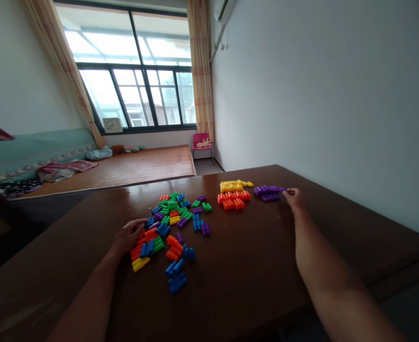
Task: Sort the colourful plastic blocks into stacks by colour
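Your right hand [293,194] pinches a ribbed purple plastic block [282,189], apparently mid-placement; seating it calls for alignment. Whether your left hand [129,234] grips is unclear.

The blocks [172,205] look like smooth plastic with a faint sheen. The table [237,266] looks like polished wood, glossy where light falls. The curtains [200,61] are cloth, the wall [319,95] smooth and matt, the window panes [102,95] glass, the bed top [152,162] slightly shiny.
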`<state>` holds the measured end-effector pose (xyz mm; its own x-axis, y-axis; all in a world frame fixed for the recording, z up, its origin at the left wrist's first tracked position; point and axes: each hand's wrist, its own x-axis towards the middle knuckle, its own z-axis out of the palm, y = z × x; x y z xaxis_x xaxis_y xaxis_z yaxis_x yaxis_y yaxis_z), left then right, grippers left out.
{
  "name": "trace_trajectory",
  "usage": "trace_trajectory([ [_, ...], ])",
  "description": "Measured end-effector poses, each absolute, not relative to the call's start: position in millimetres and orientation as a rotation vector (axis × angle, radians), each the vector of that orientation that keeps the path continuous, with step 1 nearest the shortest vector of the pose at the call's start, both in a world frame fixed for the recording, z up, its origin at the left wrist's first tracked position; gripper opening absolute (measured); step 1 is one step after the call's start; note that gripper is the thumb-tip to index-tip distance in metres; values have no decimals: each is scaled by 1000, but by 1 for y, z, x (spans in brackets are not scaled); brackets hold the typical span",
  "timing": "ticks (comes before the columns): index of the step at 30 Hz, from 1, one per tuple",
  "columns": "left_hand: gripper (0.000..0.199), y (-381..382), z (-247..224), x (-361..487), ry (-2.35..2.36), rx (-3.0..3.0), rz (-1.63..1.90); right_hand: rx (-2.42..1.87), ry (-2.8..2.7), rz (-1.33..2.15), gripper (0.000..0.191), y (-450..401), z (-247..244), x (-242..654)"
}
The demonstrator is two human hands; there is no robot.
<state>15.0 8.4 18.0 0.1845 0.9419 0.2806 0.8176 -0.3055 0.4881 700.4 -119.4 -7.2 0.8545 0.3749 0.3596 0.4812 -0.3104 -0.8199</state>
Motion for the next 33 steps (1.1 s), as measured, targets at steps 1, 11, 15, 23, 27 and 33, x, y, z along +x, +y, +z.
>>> trace_trajectory([
  [1, 44, 10, 16, 14, 1695, 2228, 793, -1954, -674, -123, 22, -118, -9, 699],
  [11, 47, 11, 15, 13, 1709, 2259, 758, -2132, -773, -218, 19, -116, -4, 683],
  [15, 45, 5, 19, 17, 1725, 2246, 770, -1985, -801, -406, 32, -113, 20, 660],
  [23, 42, -5, 23, 23, 1666, 2236, 820, -1349, -1858, 23, 29, -101, 43, 461],
  [27, 41, -7, 23, 24, 1672, 2228, 815, -1233, -2136, 214, 32, -110, 18, 392],
  [33, 40, -7, 25, 26, 1690, 2225, 794, -1355, -1995, 497, 31, -108, 18, 414],
])
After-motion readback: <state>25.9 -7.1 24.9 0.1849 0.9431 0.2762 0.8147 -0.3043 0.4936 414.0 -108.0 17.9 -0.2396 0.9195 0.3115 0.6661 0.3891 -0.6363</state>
